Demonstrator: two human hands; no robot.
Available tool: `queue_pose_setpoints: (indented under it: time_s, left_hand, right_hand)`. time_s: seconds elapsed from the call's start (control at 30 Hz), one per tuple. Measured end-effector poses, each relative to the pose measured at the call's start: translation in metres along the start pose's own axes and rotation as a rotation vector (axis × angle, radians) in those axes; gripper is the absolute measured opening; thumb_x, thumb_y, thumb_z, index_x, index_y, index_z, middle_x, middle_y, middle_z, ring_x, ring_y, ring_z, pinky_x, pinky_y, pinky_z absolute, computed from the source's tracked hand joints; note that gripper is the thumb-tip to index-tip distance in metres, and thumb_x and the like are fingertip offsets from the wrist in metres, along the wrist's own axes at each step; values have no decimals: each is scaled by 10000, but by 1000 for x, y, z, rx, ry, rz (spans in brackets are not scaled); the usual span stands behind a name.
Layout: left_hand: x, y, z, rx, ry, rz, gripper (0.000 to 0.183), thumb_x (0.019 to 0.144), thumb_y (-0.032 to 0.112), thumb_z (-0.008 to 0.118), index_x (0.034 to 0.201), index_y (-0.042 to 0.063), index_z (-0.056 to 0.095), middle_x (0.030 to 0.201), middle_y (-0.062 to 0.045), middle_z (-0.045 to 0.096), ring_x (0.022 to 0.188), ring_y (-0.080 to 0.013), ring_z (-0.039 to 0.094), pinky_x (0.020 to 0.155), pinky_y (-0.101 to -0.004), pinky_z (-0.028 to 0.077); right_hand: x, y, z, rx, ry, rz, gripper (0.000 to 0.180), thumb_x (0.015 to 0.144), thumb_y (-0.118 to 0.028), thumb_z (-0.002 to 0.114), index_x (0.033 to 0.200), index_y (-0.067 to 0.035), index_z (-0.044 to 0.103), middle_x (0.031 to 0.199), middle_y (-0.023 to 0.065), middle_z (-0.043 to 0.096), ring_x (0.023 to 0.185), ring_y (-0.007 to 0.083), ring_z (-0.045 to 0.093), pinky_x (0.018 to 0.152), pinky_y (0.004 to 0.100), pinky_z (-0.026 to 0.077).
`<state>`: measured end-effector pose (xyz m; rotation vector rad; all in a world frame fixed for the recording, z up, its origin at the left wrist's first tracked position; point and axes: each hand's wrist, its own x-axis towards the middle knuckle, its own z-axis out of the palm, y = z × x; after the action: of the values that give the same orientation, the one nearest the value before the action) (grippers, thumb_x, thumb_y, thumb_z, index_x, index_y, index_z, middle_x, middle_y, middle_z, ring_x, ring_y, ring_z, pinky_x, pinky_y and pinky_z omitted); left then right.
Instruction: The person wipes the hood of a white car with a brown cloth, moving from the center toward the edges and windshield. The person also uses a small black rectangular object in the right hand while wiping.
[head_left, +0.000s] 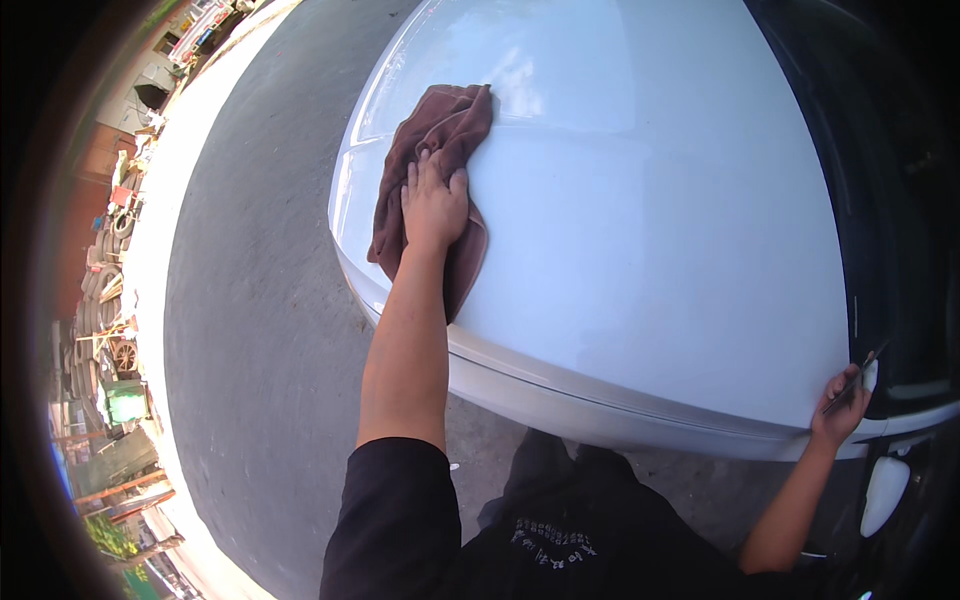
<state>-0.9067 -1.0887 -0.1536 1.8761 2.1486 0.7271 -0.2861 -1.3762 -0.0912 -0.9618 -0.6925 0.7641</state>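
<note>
A crumpled brown cloth (442, 124) lies on the white hood of a car (637, 247), close to its rounded front edge. My left hand (435, 202) rests flat on the cloth with its fingers stretched forward, and part of the cloth hangs toward the hood's near edge. At the right, by the hood's rear corner and the dark windshield (900, 300), my right hand (844, 401) has its fingers curled around a thin dark flat object (844, 394). What that object is, I cannot tell.
The car's side mirror (885, 495) juts out at the lower right. Grey pavement (247, 300) runs along the car's front and near side. Far off at the left stand stacked tires (105, 292) and assorted clutter. My legs are close to the car's side.
</note>
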Motion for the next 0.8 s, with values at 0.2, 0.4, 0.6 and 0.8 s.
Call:
queue_pose_setpoints:
  time_s: [0.2,0.4,0.6,0.8]
  left_hand:
    - [63,-149,-13,-41,-5,-394,724,973,464,397,1492,-22,261,1487,-287,361,1400,-392,339,1141,-411,274]
    - [59,-141,-15,-137,-3,-307,684,960,430,446,1458,-22,324,1468,-295,380,1393,-448,307,1136,-472,279]
    - [-28,51,14,-54,3,303,613,949,337,483,1447,2,357,1546,-198,308,1451,-415,208,1177,-508,168]
    - [-111,199,31,-237,-270,756,592,932,358,522,1417,32,428,1530,-174,350,1452,-365,243,1183,-495,187]
  right_hand:
    - [-4,-6,4,-44,-26,16,515,996,-94,399,1492,-31,279,1046,161,613,679,137,536,546,231,475]
    - [-8,-6,11,-11,-28,31,548,989,-109,410,1506,-35,243,1025,160,607,671,134,541,537,231,476]
    - [-3,-2,6,-28,14,56,513,988,-112,412,1486,-52,302,1019,140,617,674,124,543,544,219,471]
    - [2,2,-1,-173,169,66,452,999,-129,422,1444,-58,392,1012,108,637,669,94,536,534,200,445]
